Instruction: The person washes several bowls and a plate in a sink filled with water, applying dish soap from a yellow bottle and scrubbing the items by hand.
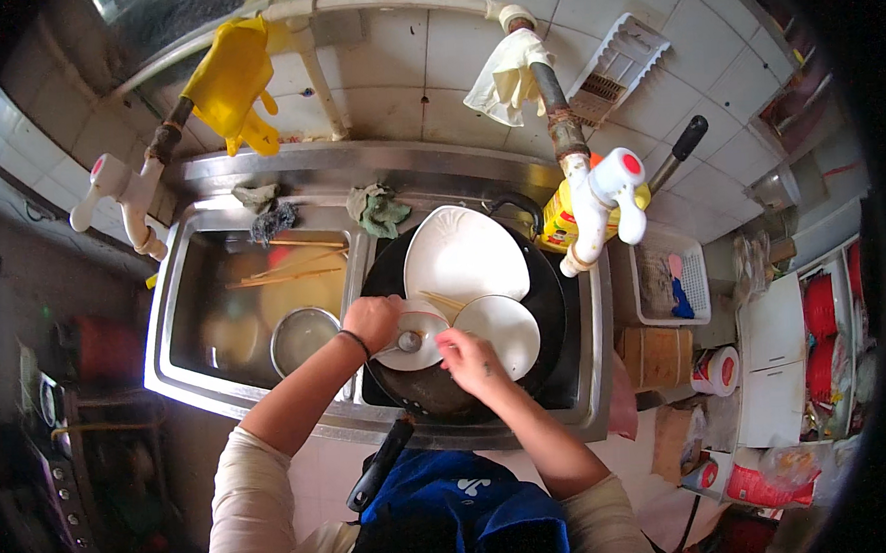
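My left hand (374, 321) is curled on the upper left rim of a small white bowl (417, 360), with its fingertips partly hidden. Inside that bowl lies a metal spoon (409, 341). At the bowl's right edge are the bent fingers of my right hand (471, 361); their grip is unclear. Both hands are over a large black wok (450, 404) set in the right basin. The wok also holds a white rounded-triangular dish (472, 252), a round white bowl (500, 337) and light chopsticks (443, 300) between them.
Cloudy water fills the left basin (211, 304), with chopsticks (292, 273) and a metal bowl (307, 340). White taps (593, 201) overhang the sink. A green cloth (378, 208) lies on the back ledge. The wok's long handle (381, 464) juts over the front edge.
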`<state>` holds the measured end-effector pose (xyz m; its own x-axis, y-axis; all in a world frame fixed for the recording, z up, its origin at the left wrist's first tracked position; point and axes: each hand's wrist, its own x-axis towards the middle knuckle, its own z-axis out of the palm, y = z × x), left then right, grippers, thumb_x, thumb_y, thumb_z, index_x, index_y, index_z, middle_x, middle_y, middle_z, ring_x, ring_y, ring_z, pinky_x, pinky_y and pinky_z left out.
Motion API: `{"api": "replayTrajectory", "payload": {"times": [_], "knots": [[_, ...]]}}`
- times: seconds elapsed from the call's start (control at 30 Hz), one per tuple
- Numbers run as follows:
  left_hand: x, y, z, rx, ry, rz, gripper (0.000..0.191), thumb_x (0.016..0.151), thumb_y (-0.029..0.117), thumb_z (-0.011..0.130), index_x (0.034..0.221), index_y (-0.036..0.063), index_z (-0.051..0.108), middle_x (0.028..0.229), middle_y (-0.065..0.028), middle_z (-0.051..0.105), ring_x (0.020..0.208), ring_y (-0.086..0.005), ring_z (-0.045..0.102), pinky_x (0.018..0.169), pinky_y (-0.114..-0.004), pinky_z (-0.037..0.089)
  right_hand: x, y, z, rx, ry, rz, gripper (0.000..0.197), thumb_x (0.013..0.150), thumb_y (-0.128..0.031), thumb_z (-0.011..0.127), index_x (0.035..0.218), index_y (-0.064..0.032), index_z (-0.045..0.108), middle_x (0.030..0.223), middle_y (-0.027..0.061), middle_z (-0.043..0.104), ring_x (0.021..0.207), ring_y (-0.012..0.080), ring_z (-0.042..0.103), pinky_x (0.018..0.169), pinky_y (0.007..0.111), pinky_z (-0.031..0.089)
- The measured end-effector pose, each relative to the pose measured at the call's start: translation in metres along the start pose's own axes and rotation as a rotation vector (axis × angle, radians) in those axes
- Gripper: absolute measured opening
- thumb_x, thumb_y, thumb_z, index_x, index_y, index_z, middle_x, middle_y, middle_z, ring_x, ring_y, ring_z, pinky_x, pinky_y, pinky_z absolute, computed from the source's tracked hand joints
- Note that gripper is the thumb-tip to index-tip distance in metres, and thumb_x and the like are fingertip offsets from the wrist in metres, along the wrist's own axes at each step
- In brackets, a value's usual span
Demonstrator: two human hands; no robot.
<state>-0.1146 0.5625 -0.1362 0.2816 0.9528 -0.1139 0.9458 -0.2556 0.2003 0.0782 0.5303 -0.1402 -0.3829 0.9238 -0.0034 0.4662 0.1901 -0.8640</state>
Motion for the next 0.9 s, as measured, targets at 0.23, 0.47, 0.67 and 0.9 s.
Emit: {"api": "replayTrajectory", "payload": {"times": [0.23,0.47,0.67,0.9], "knots": [[-0.018,0.011,-0.027,0.125,0.248,-0.054,0.024,0.069,0.019,0.053,0.085,0.0017,0.047,0.084,-0.0140,0.057,0.057,-0.0244,0.060,0.046,-0.032,0.047,0.018,-0.011,0.052,-0.113,-0.097,-0.193,0.035,0.070,0.001,0.047,0.106,0.0014,0.044,0.116,0.0240,0.038,0.100,0.0396,0.044,0.080,0.041,0.042],[-0.030,-0.012,-0.039,0.151,0.339,-0.266,0.038,0.071,0.010,0.047,0.108,0.0012,0.045,0.113,-0.0162,0.050,0.059,-0.0258,0.061,0.049,-0.033,0.049,0.010,-0.020,0.056,-0.686,-0.153,-0.321,0.018,0.070,-0.001,0.044,0.083,0.0072,0.052,0.100,0.0204,0.047,0.086,0.0322,0.049,0.076,0.038,0.043],[-0.028,-0.029,-0.055,-0.104,0.478,-0.411,0.033,0.073,0.008,0.045,0.106,0.0017,0.047,0.100,-0.0191,0.055,0.065,-0.0307,0.059,0.056,-0.036,0.049,0.000,-0.014,0.047,-0.906,-0.287,-0.338,0.019,0.070,-0.003,0.046,0.086,0.0063,0.052,0.097,0.0208,0.048,0.085,0.0292,0.050,0.079,0.032,0.042],[-0.053,0.001,-0.050,-1.687,0.363,-0.636,0.037,0.066,-0.003,0.049,0.102,0.0034,0.048,0.072,-0.0087,0.057,0.053,-0.0196,0.057,0.044,-0.025,0.046,0.010,-0.058,-0.026,-0.297,0.086,-0.087,0.026,0.074,-0.002,0.046,0.099,-0.0019,0.050,0.091,0.0189,0.054,0.078,0.0349,0.055,0.067,0.040,0.045]]}}
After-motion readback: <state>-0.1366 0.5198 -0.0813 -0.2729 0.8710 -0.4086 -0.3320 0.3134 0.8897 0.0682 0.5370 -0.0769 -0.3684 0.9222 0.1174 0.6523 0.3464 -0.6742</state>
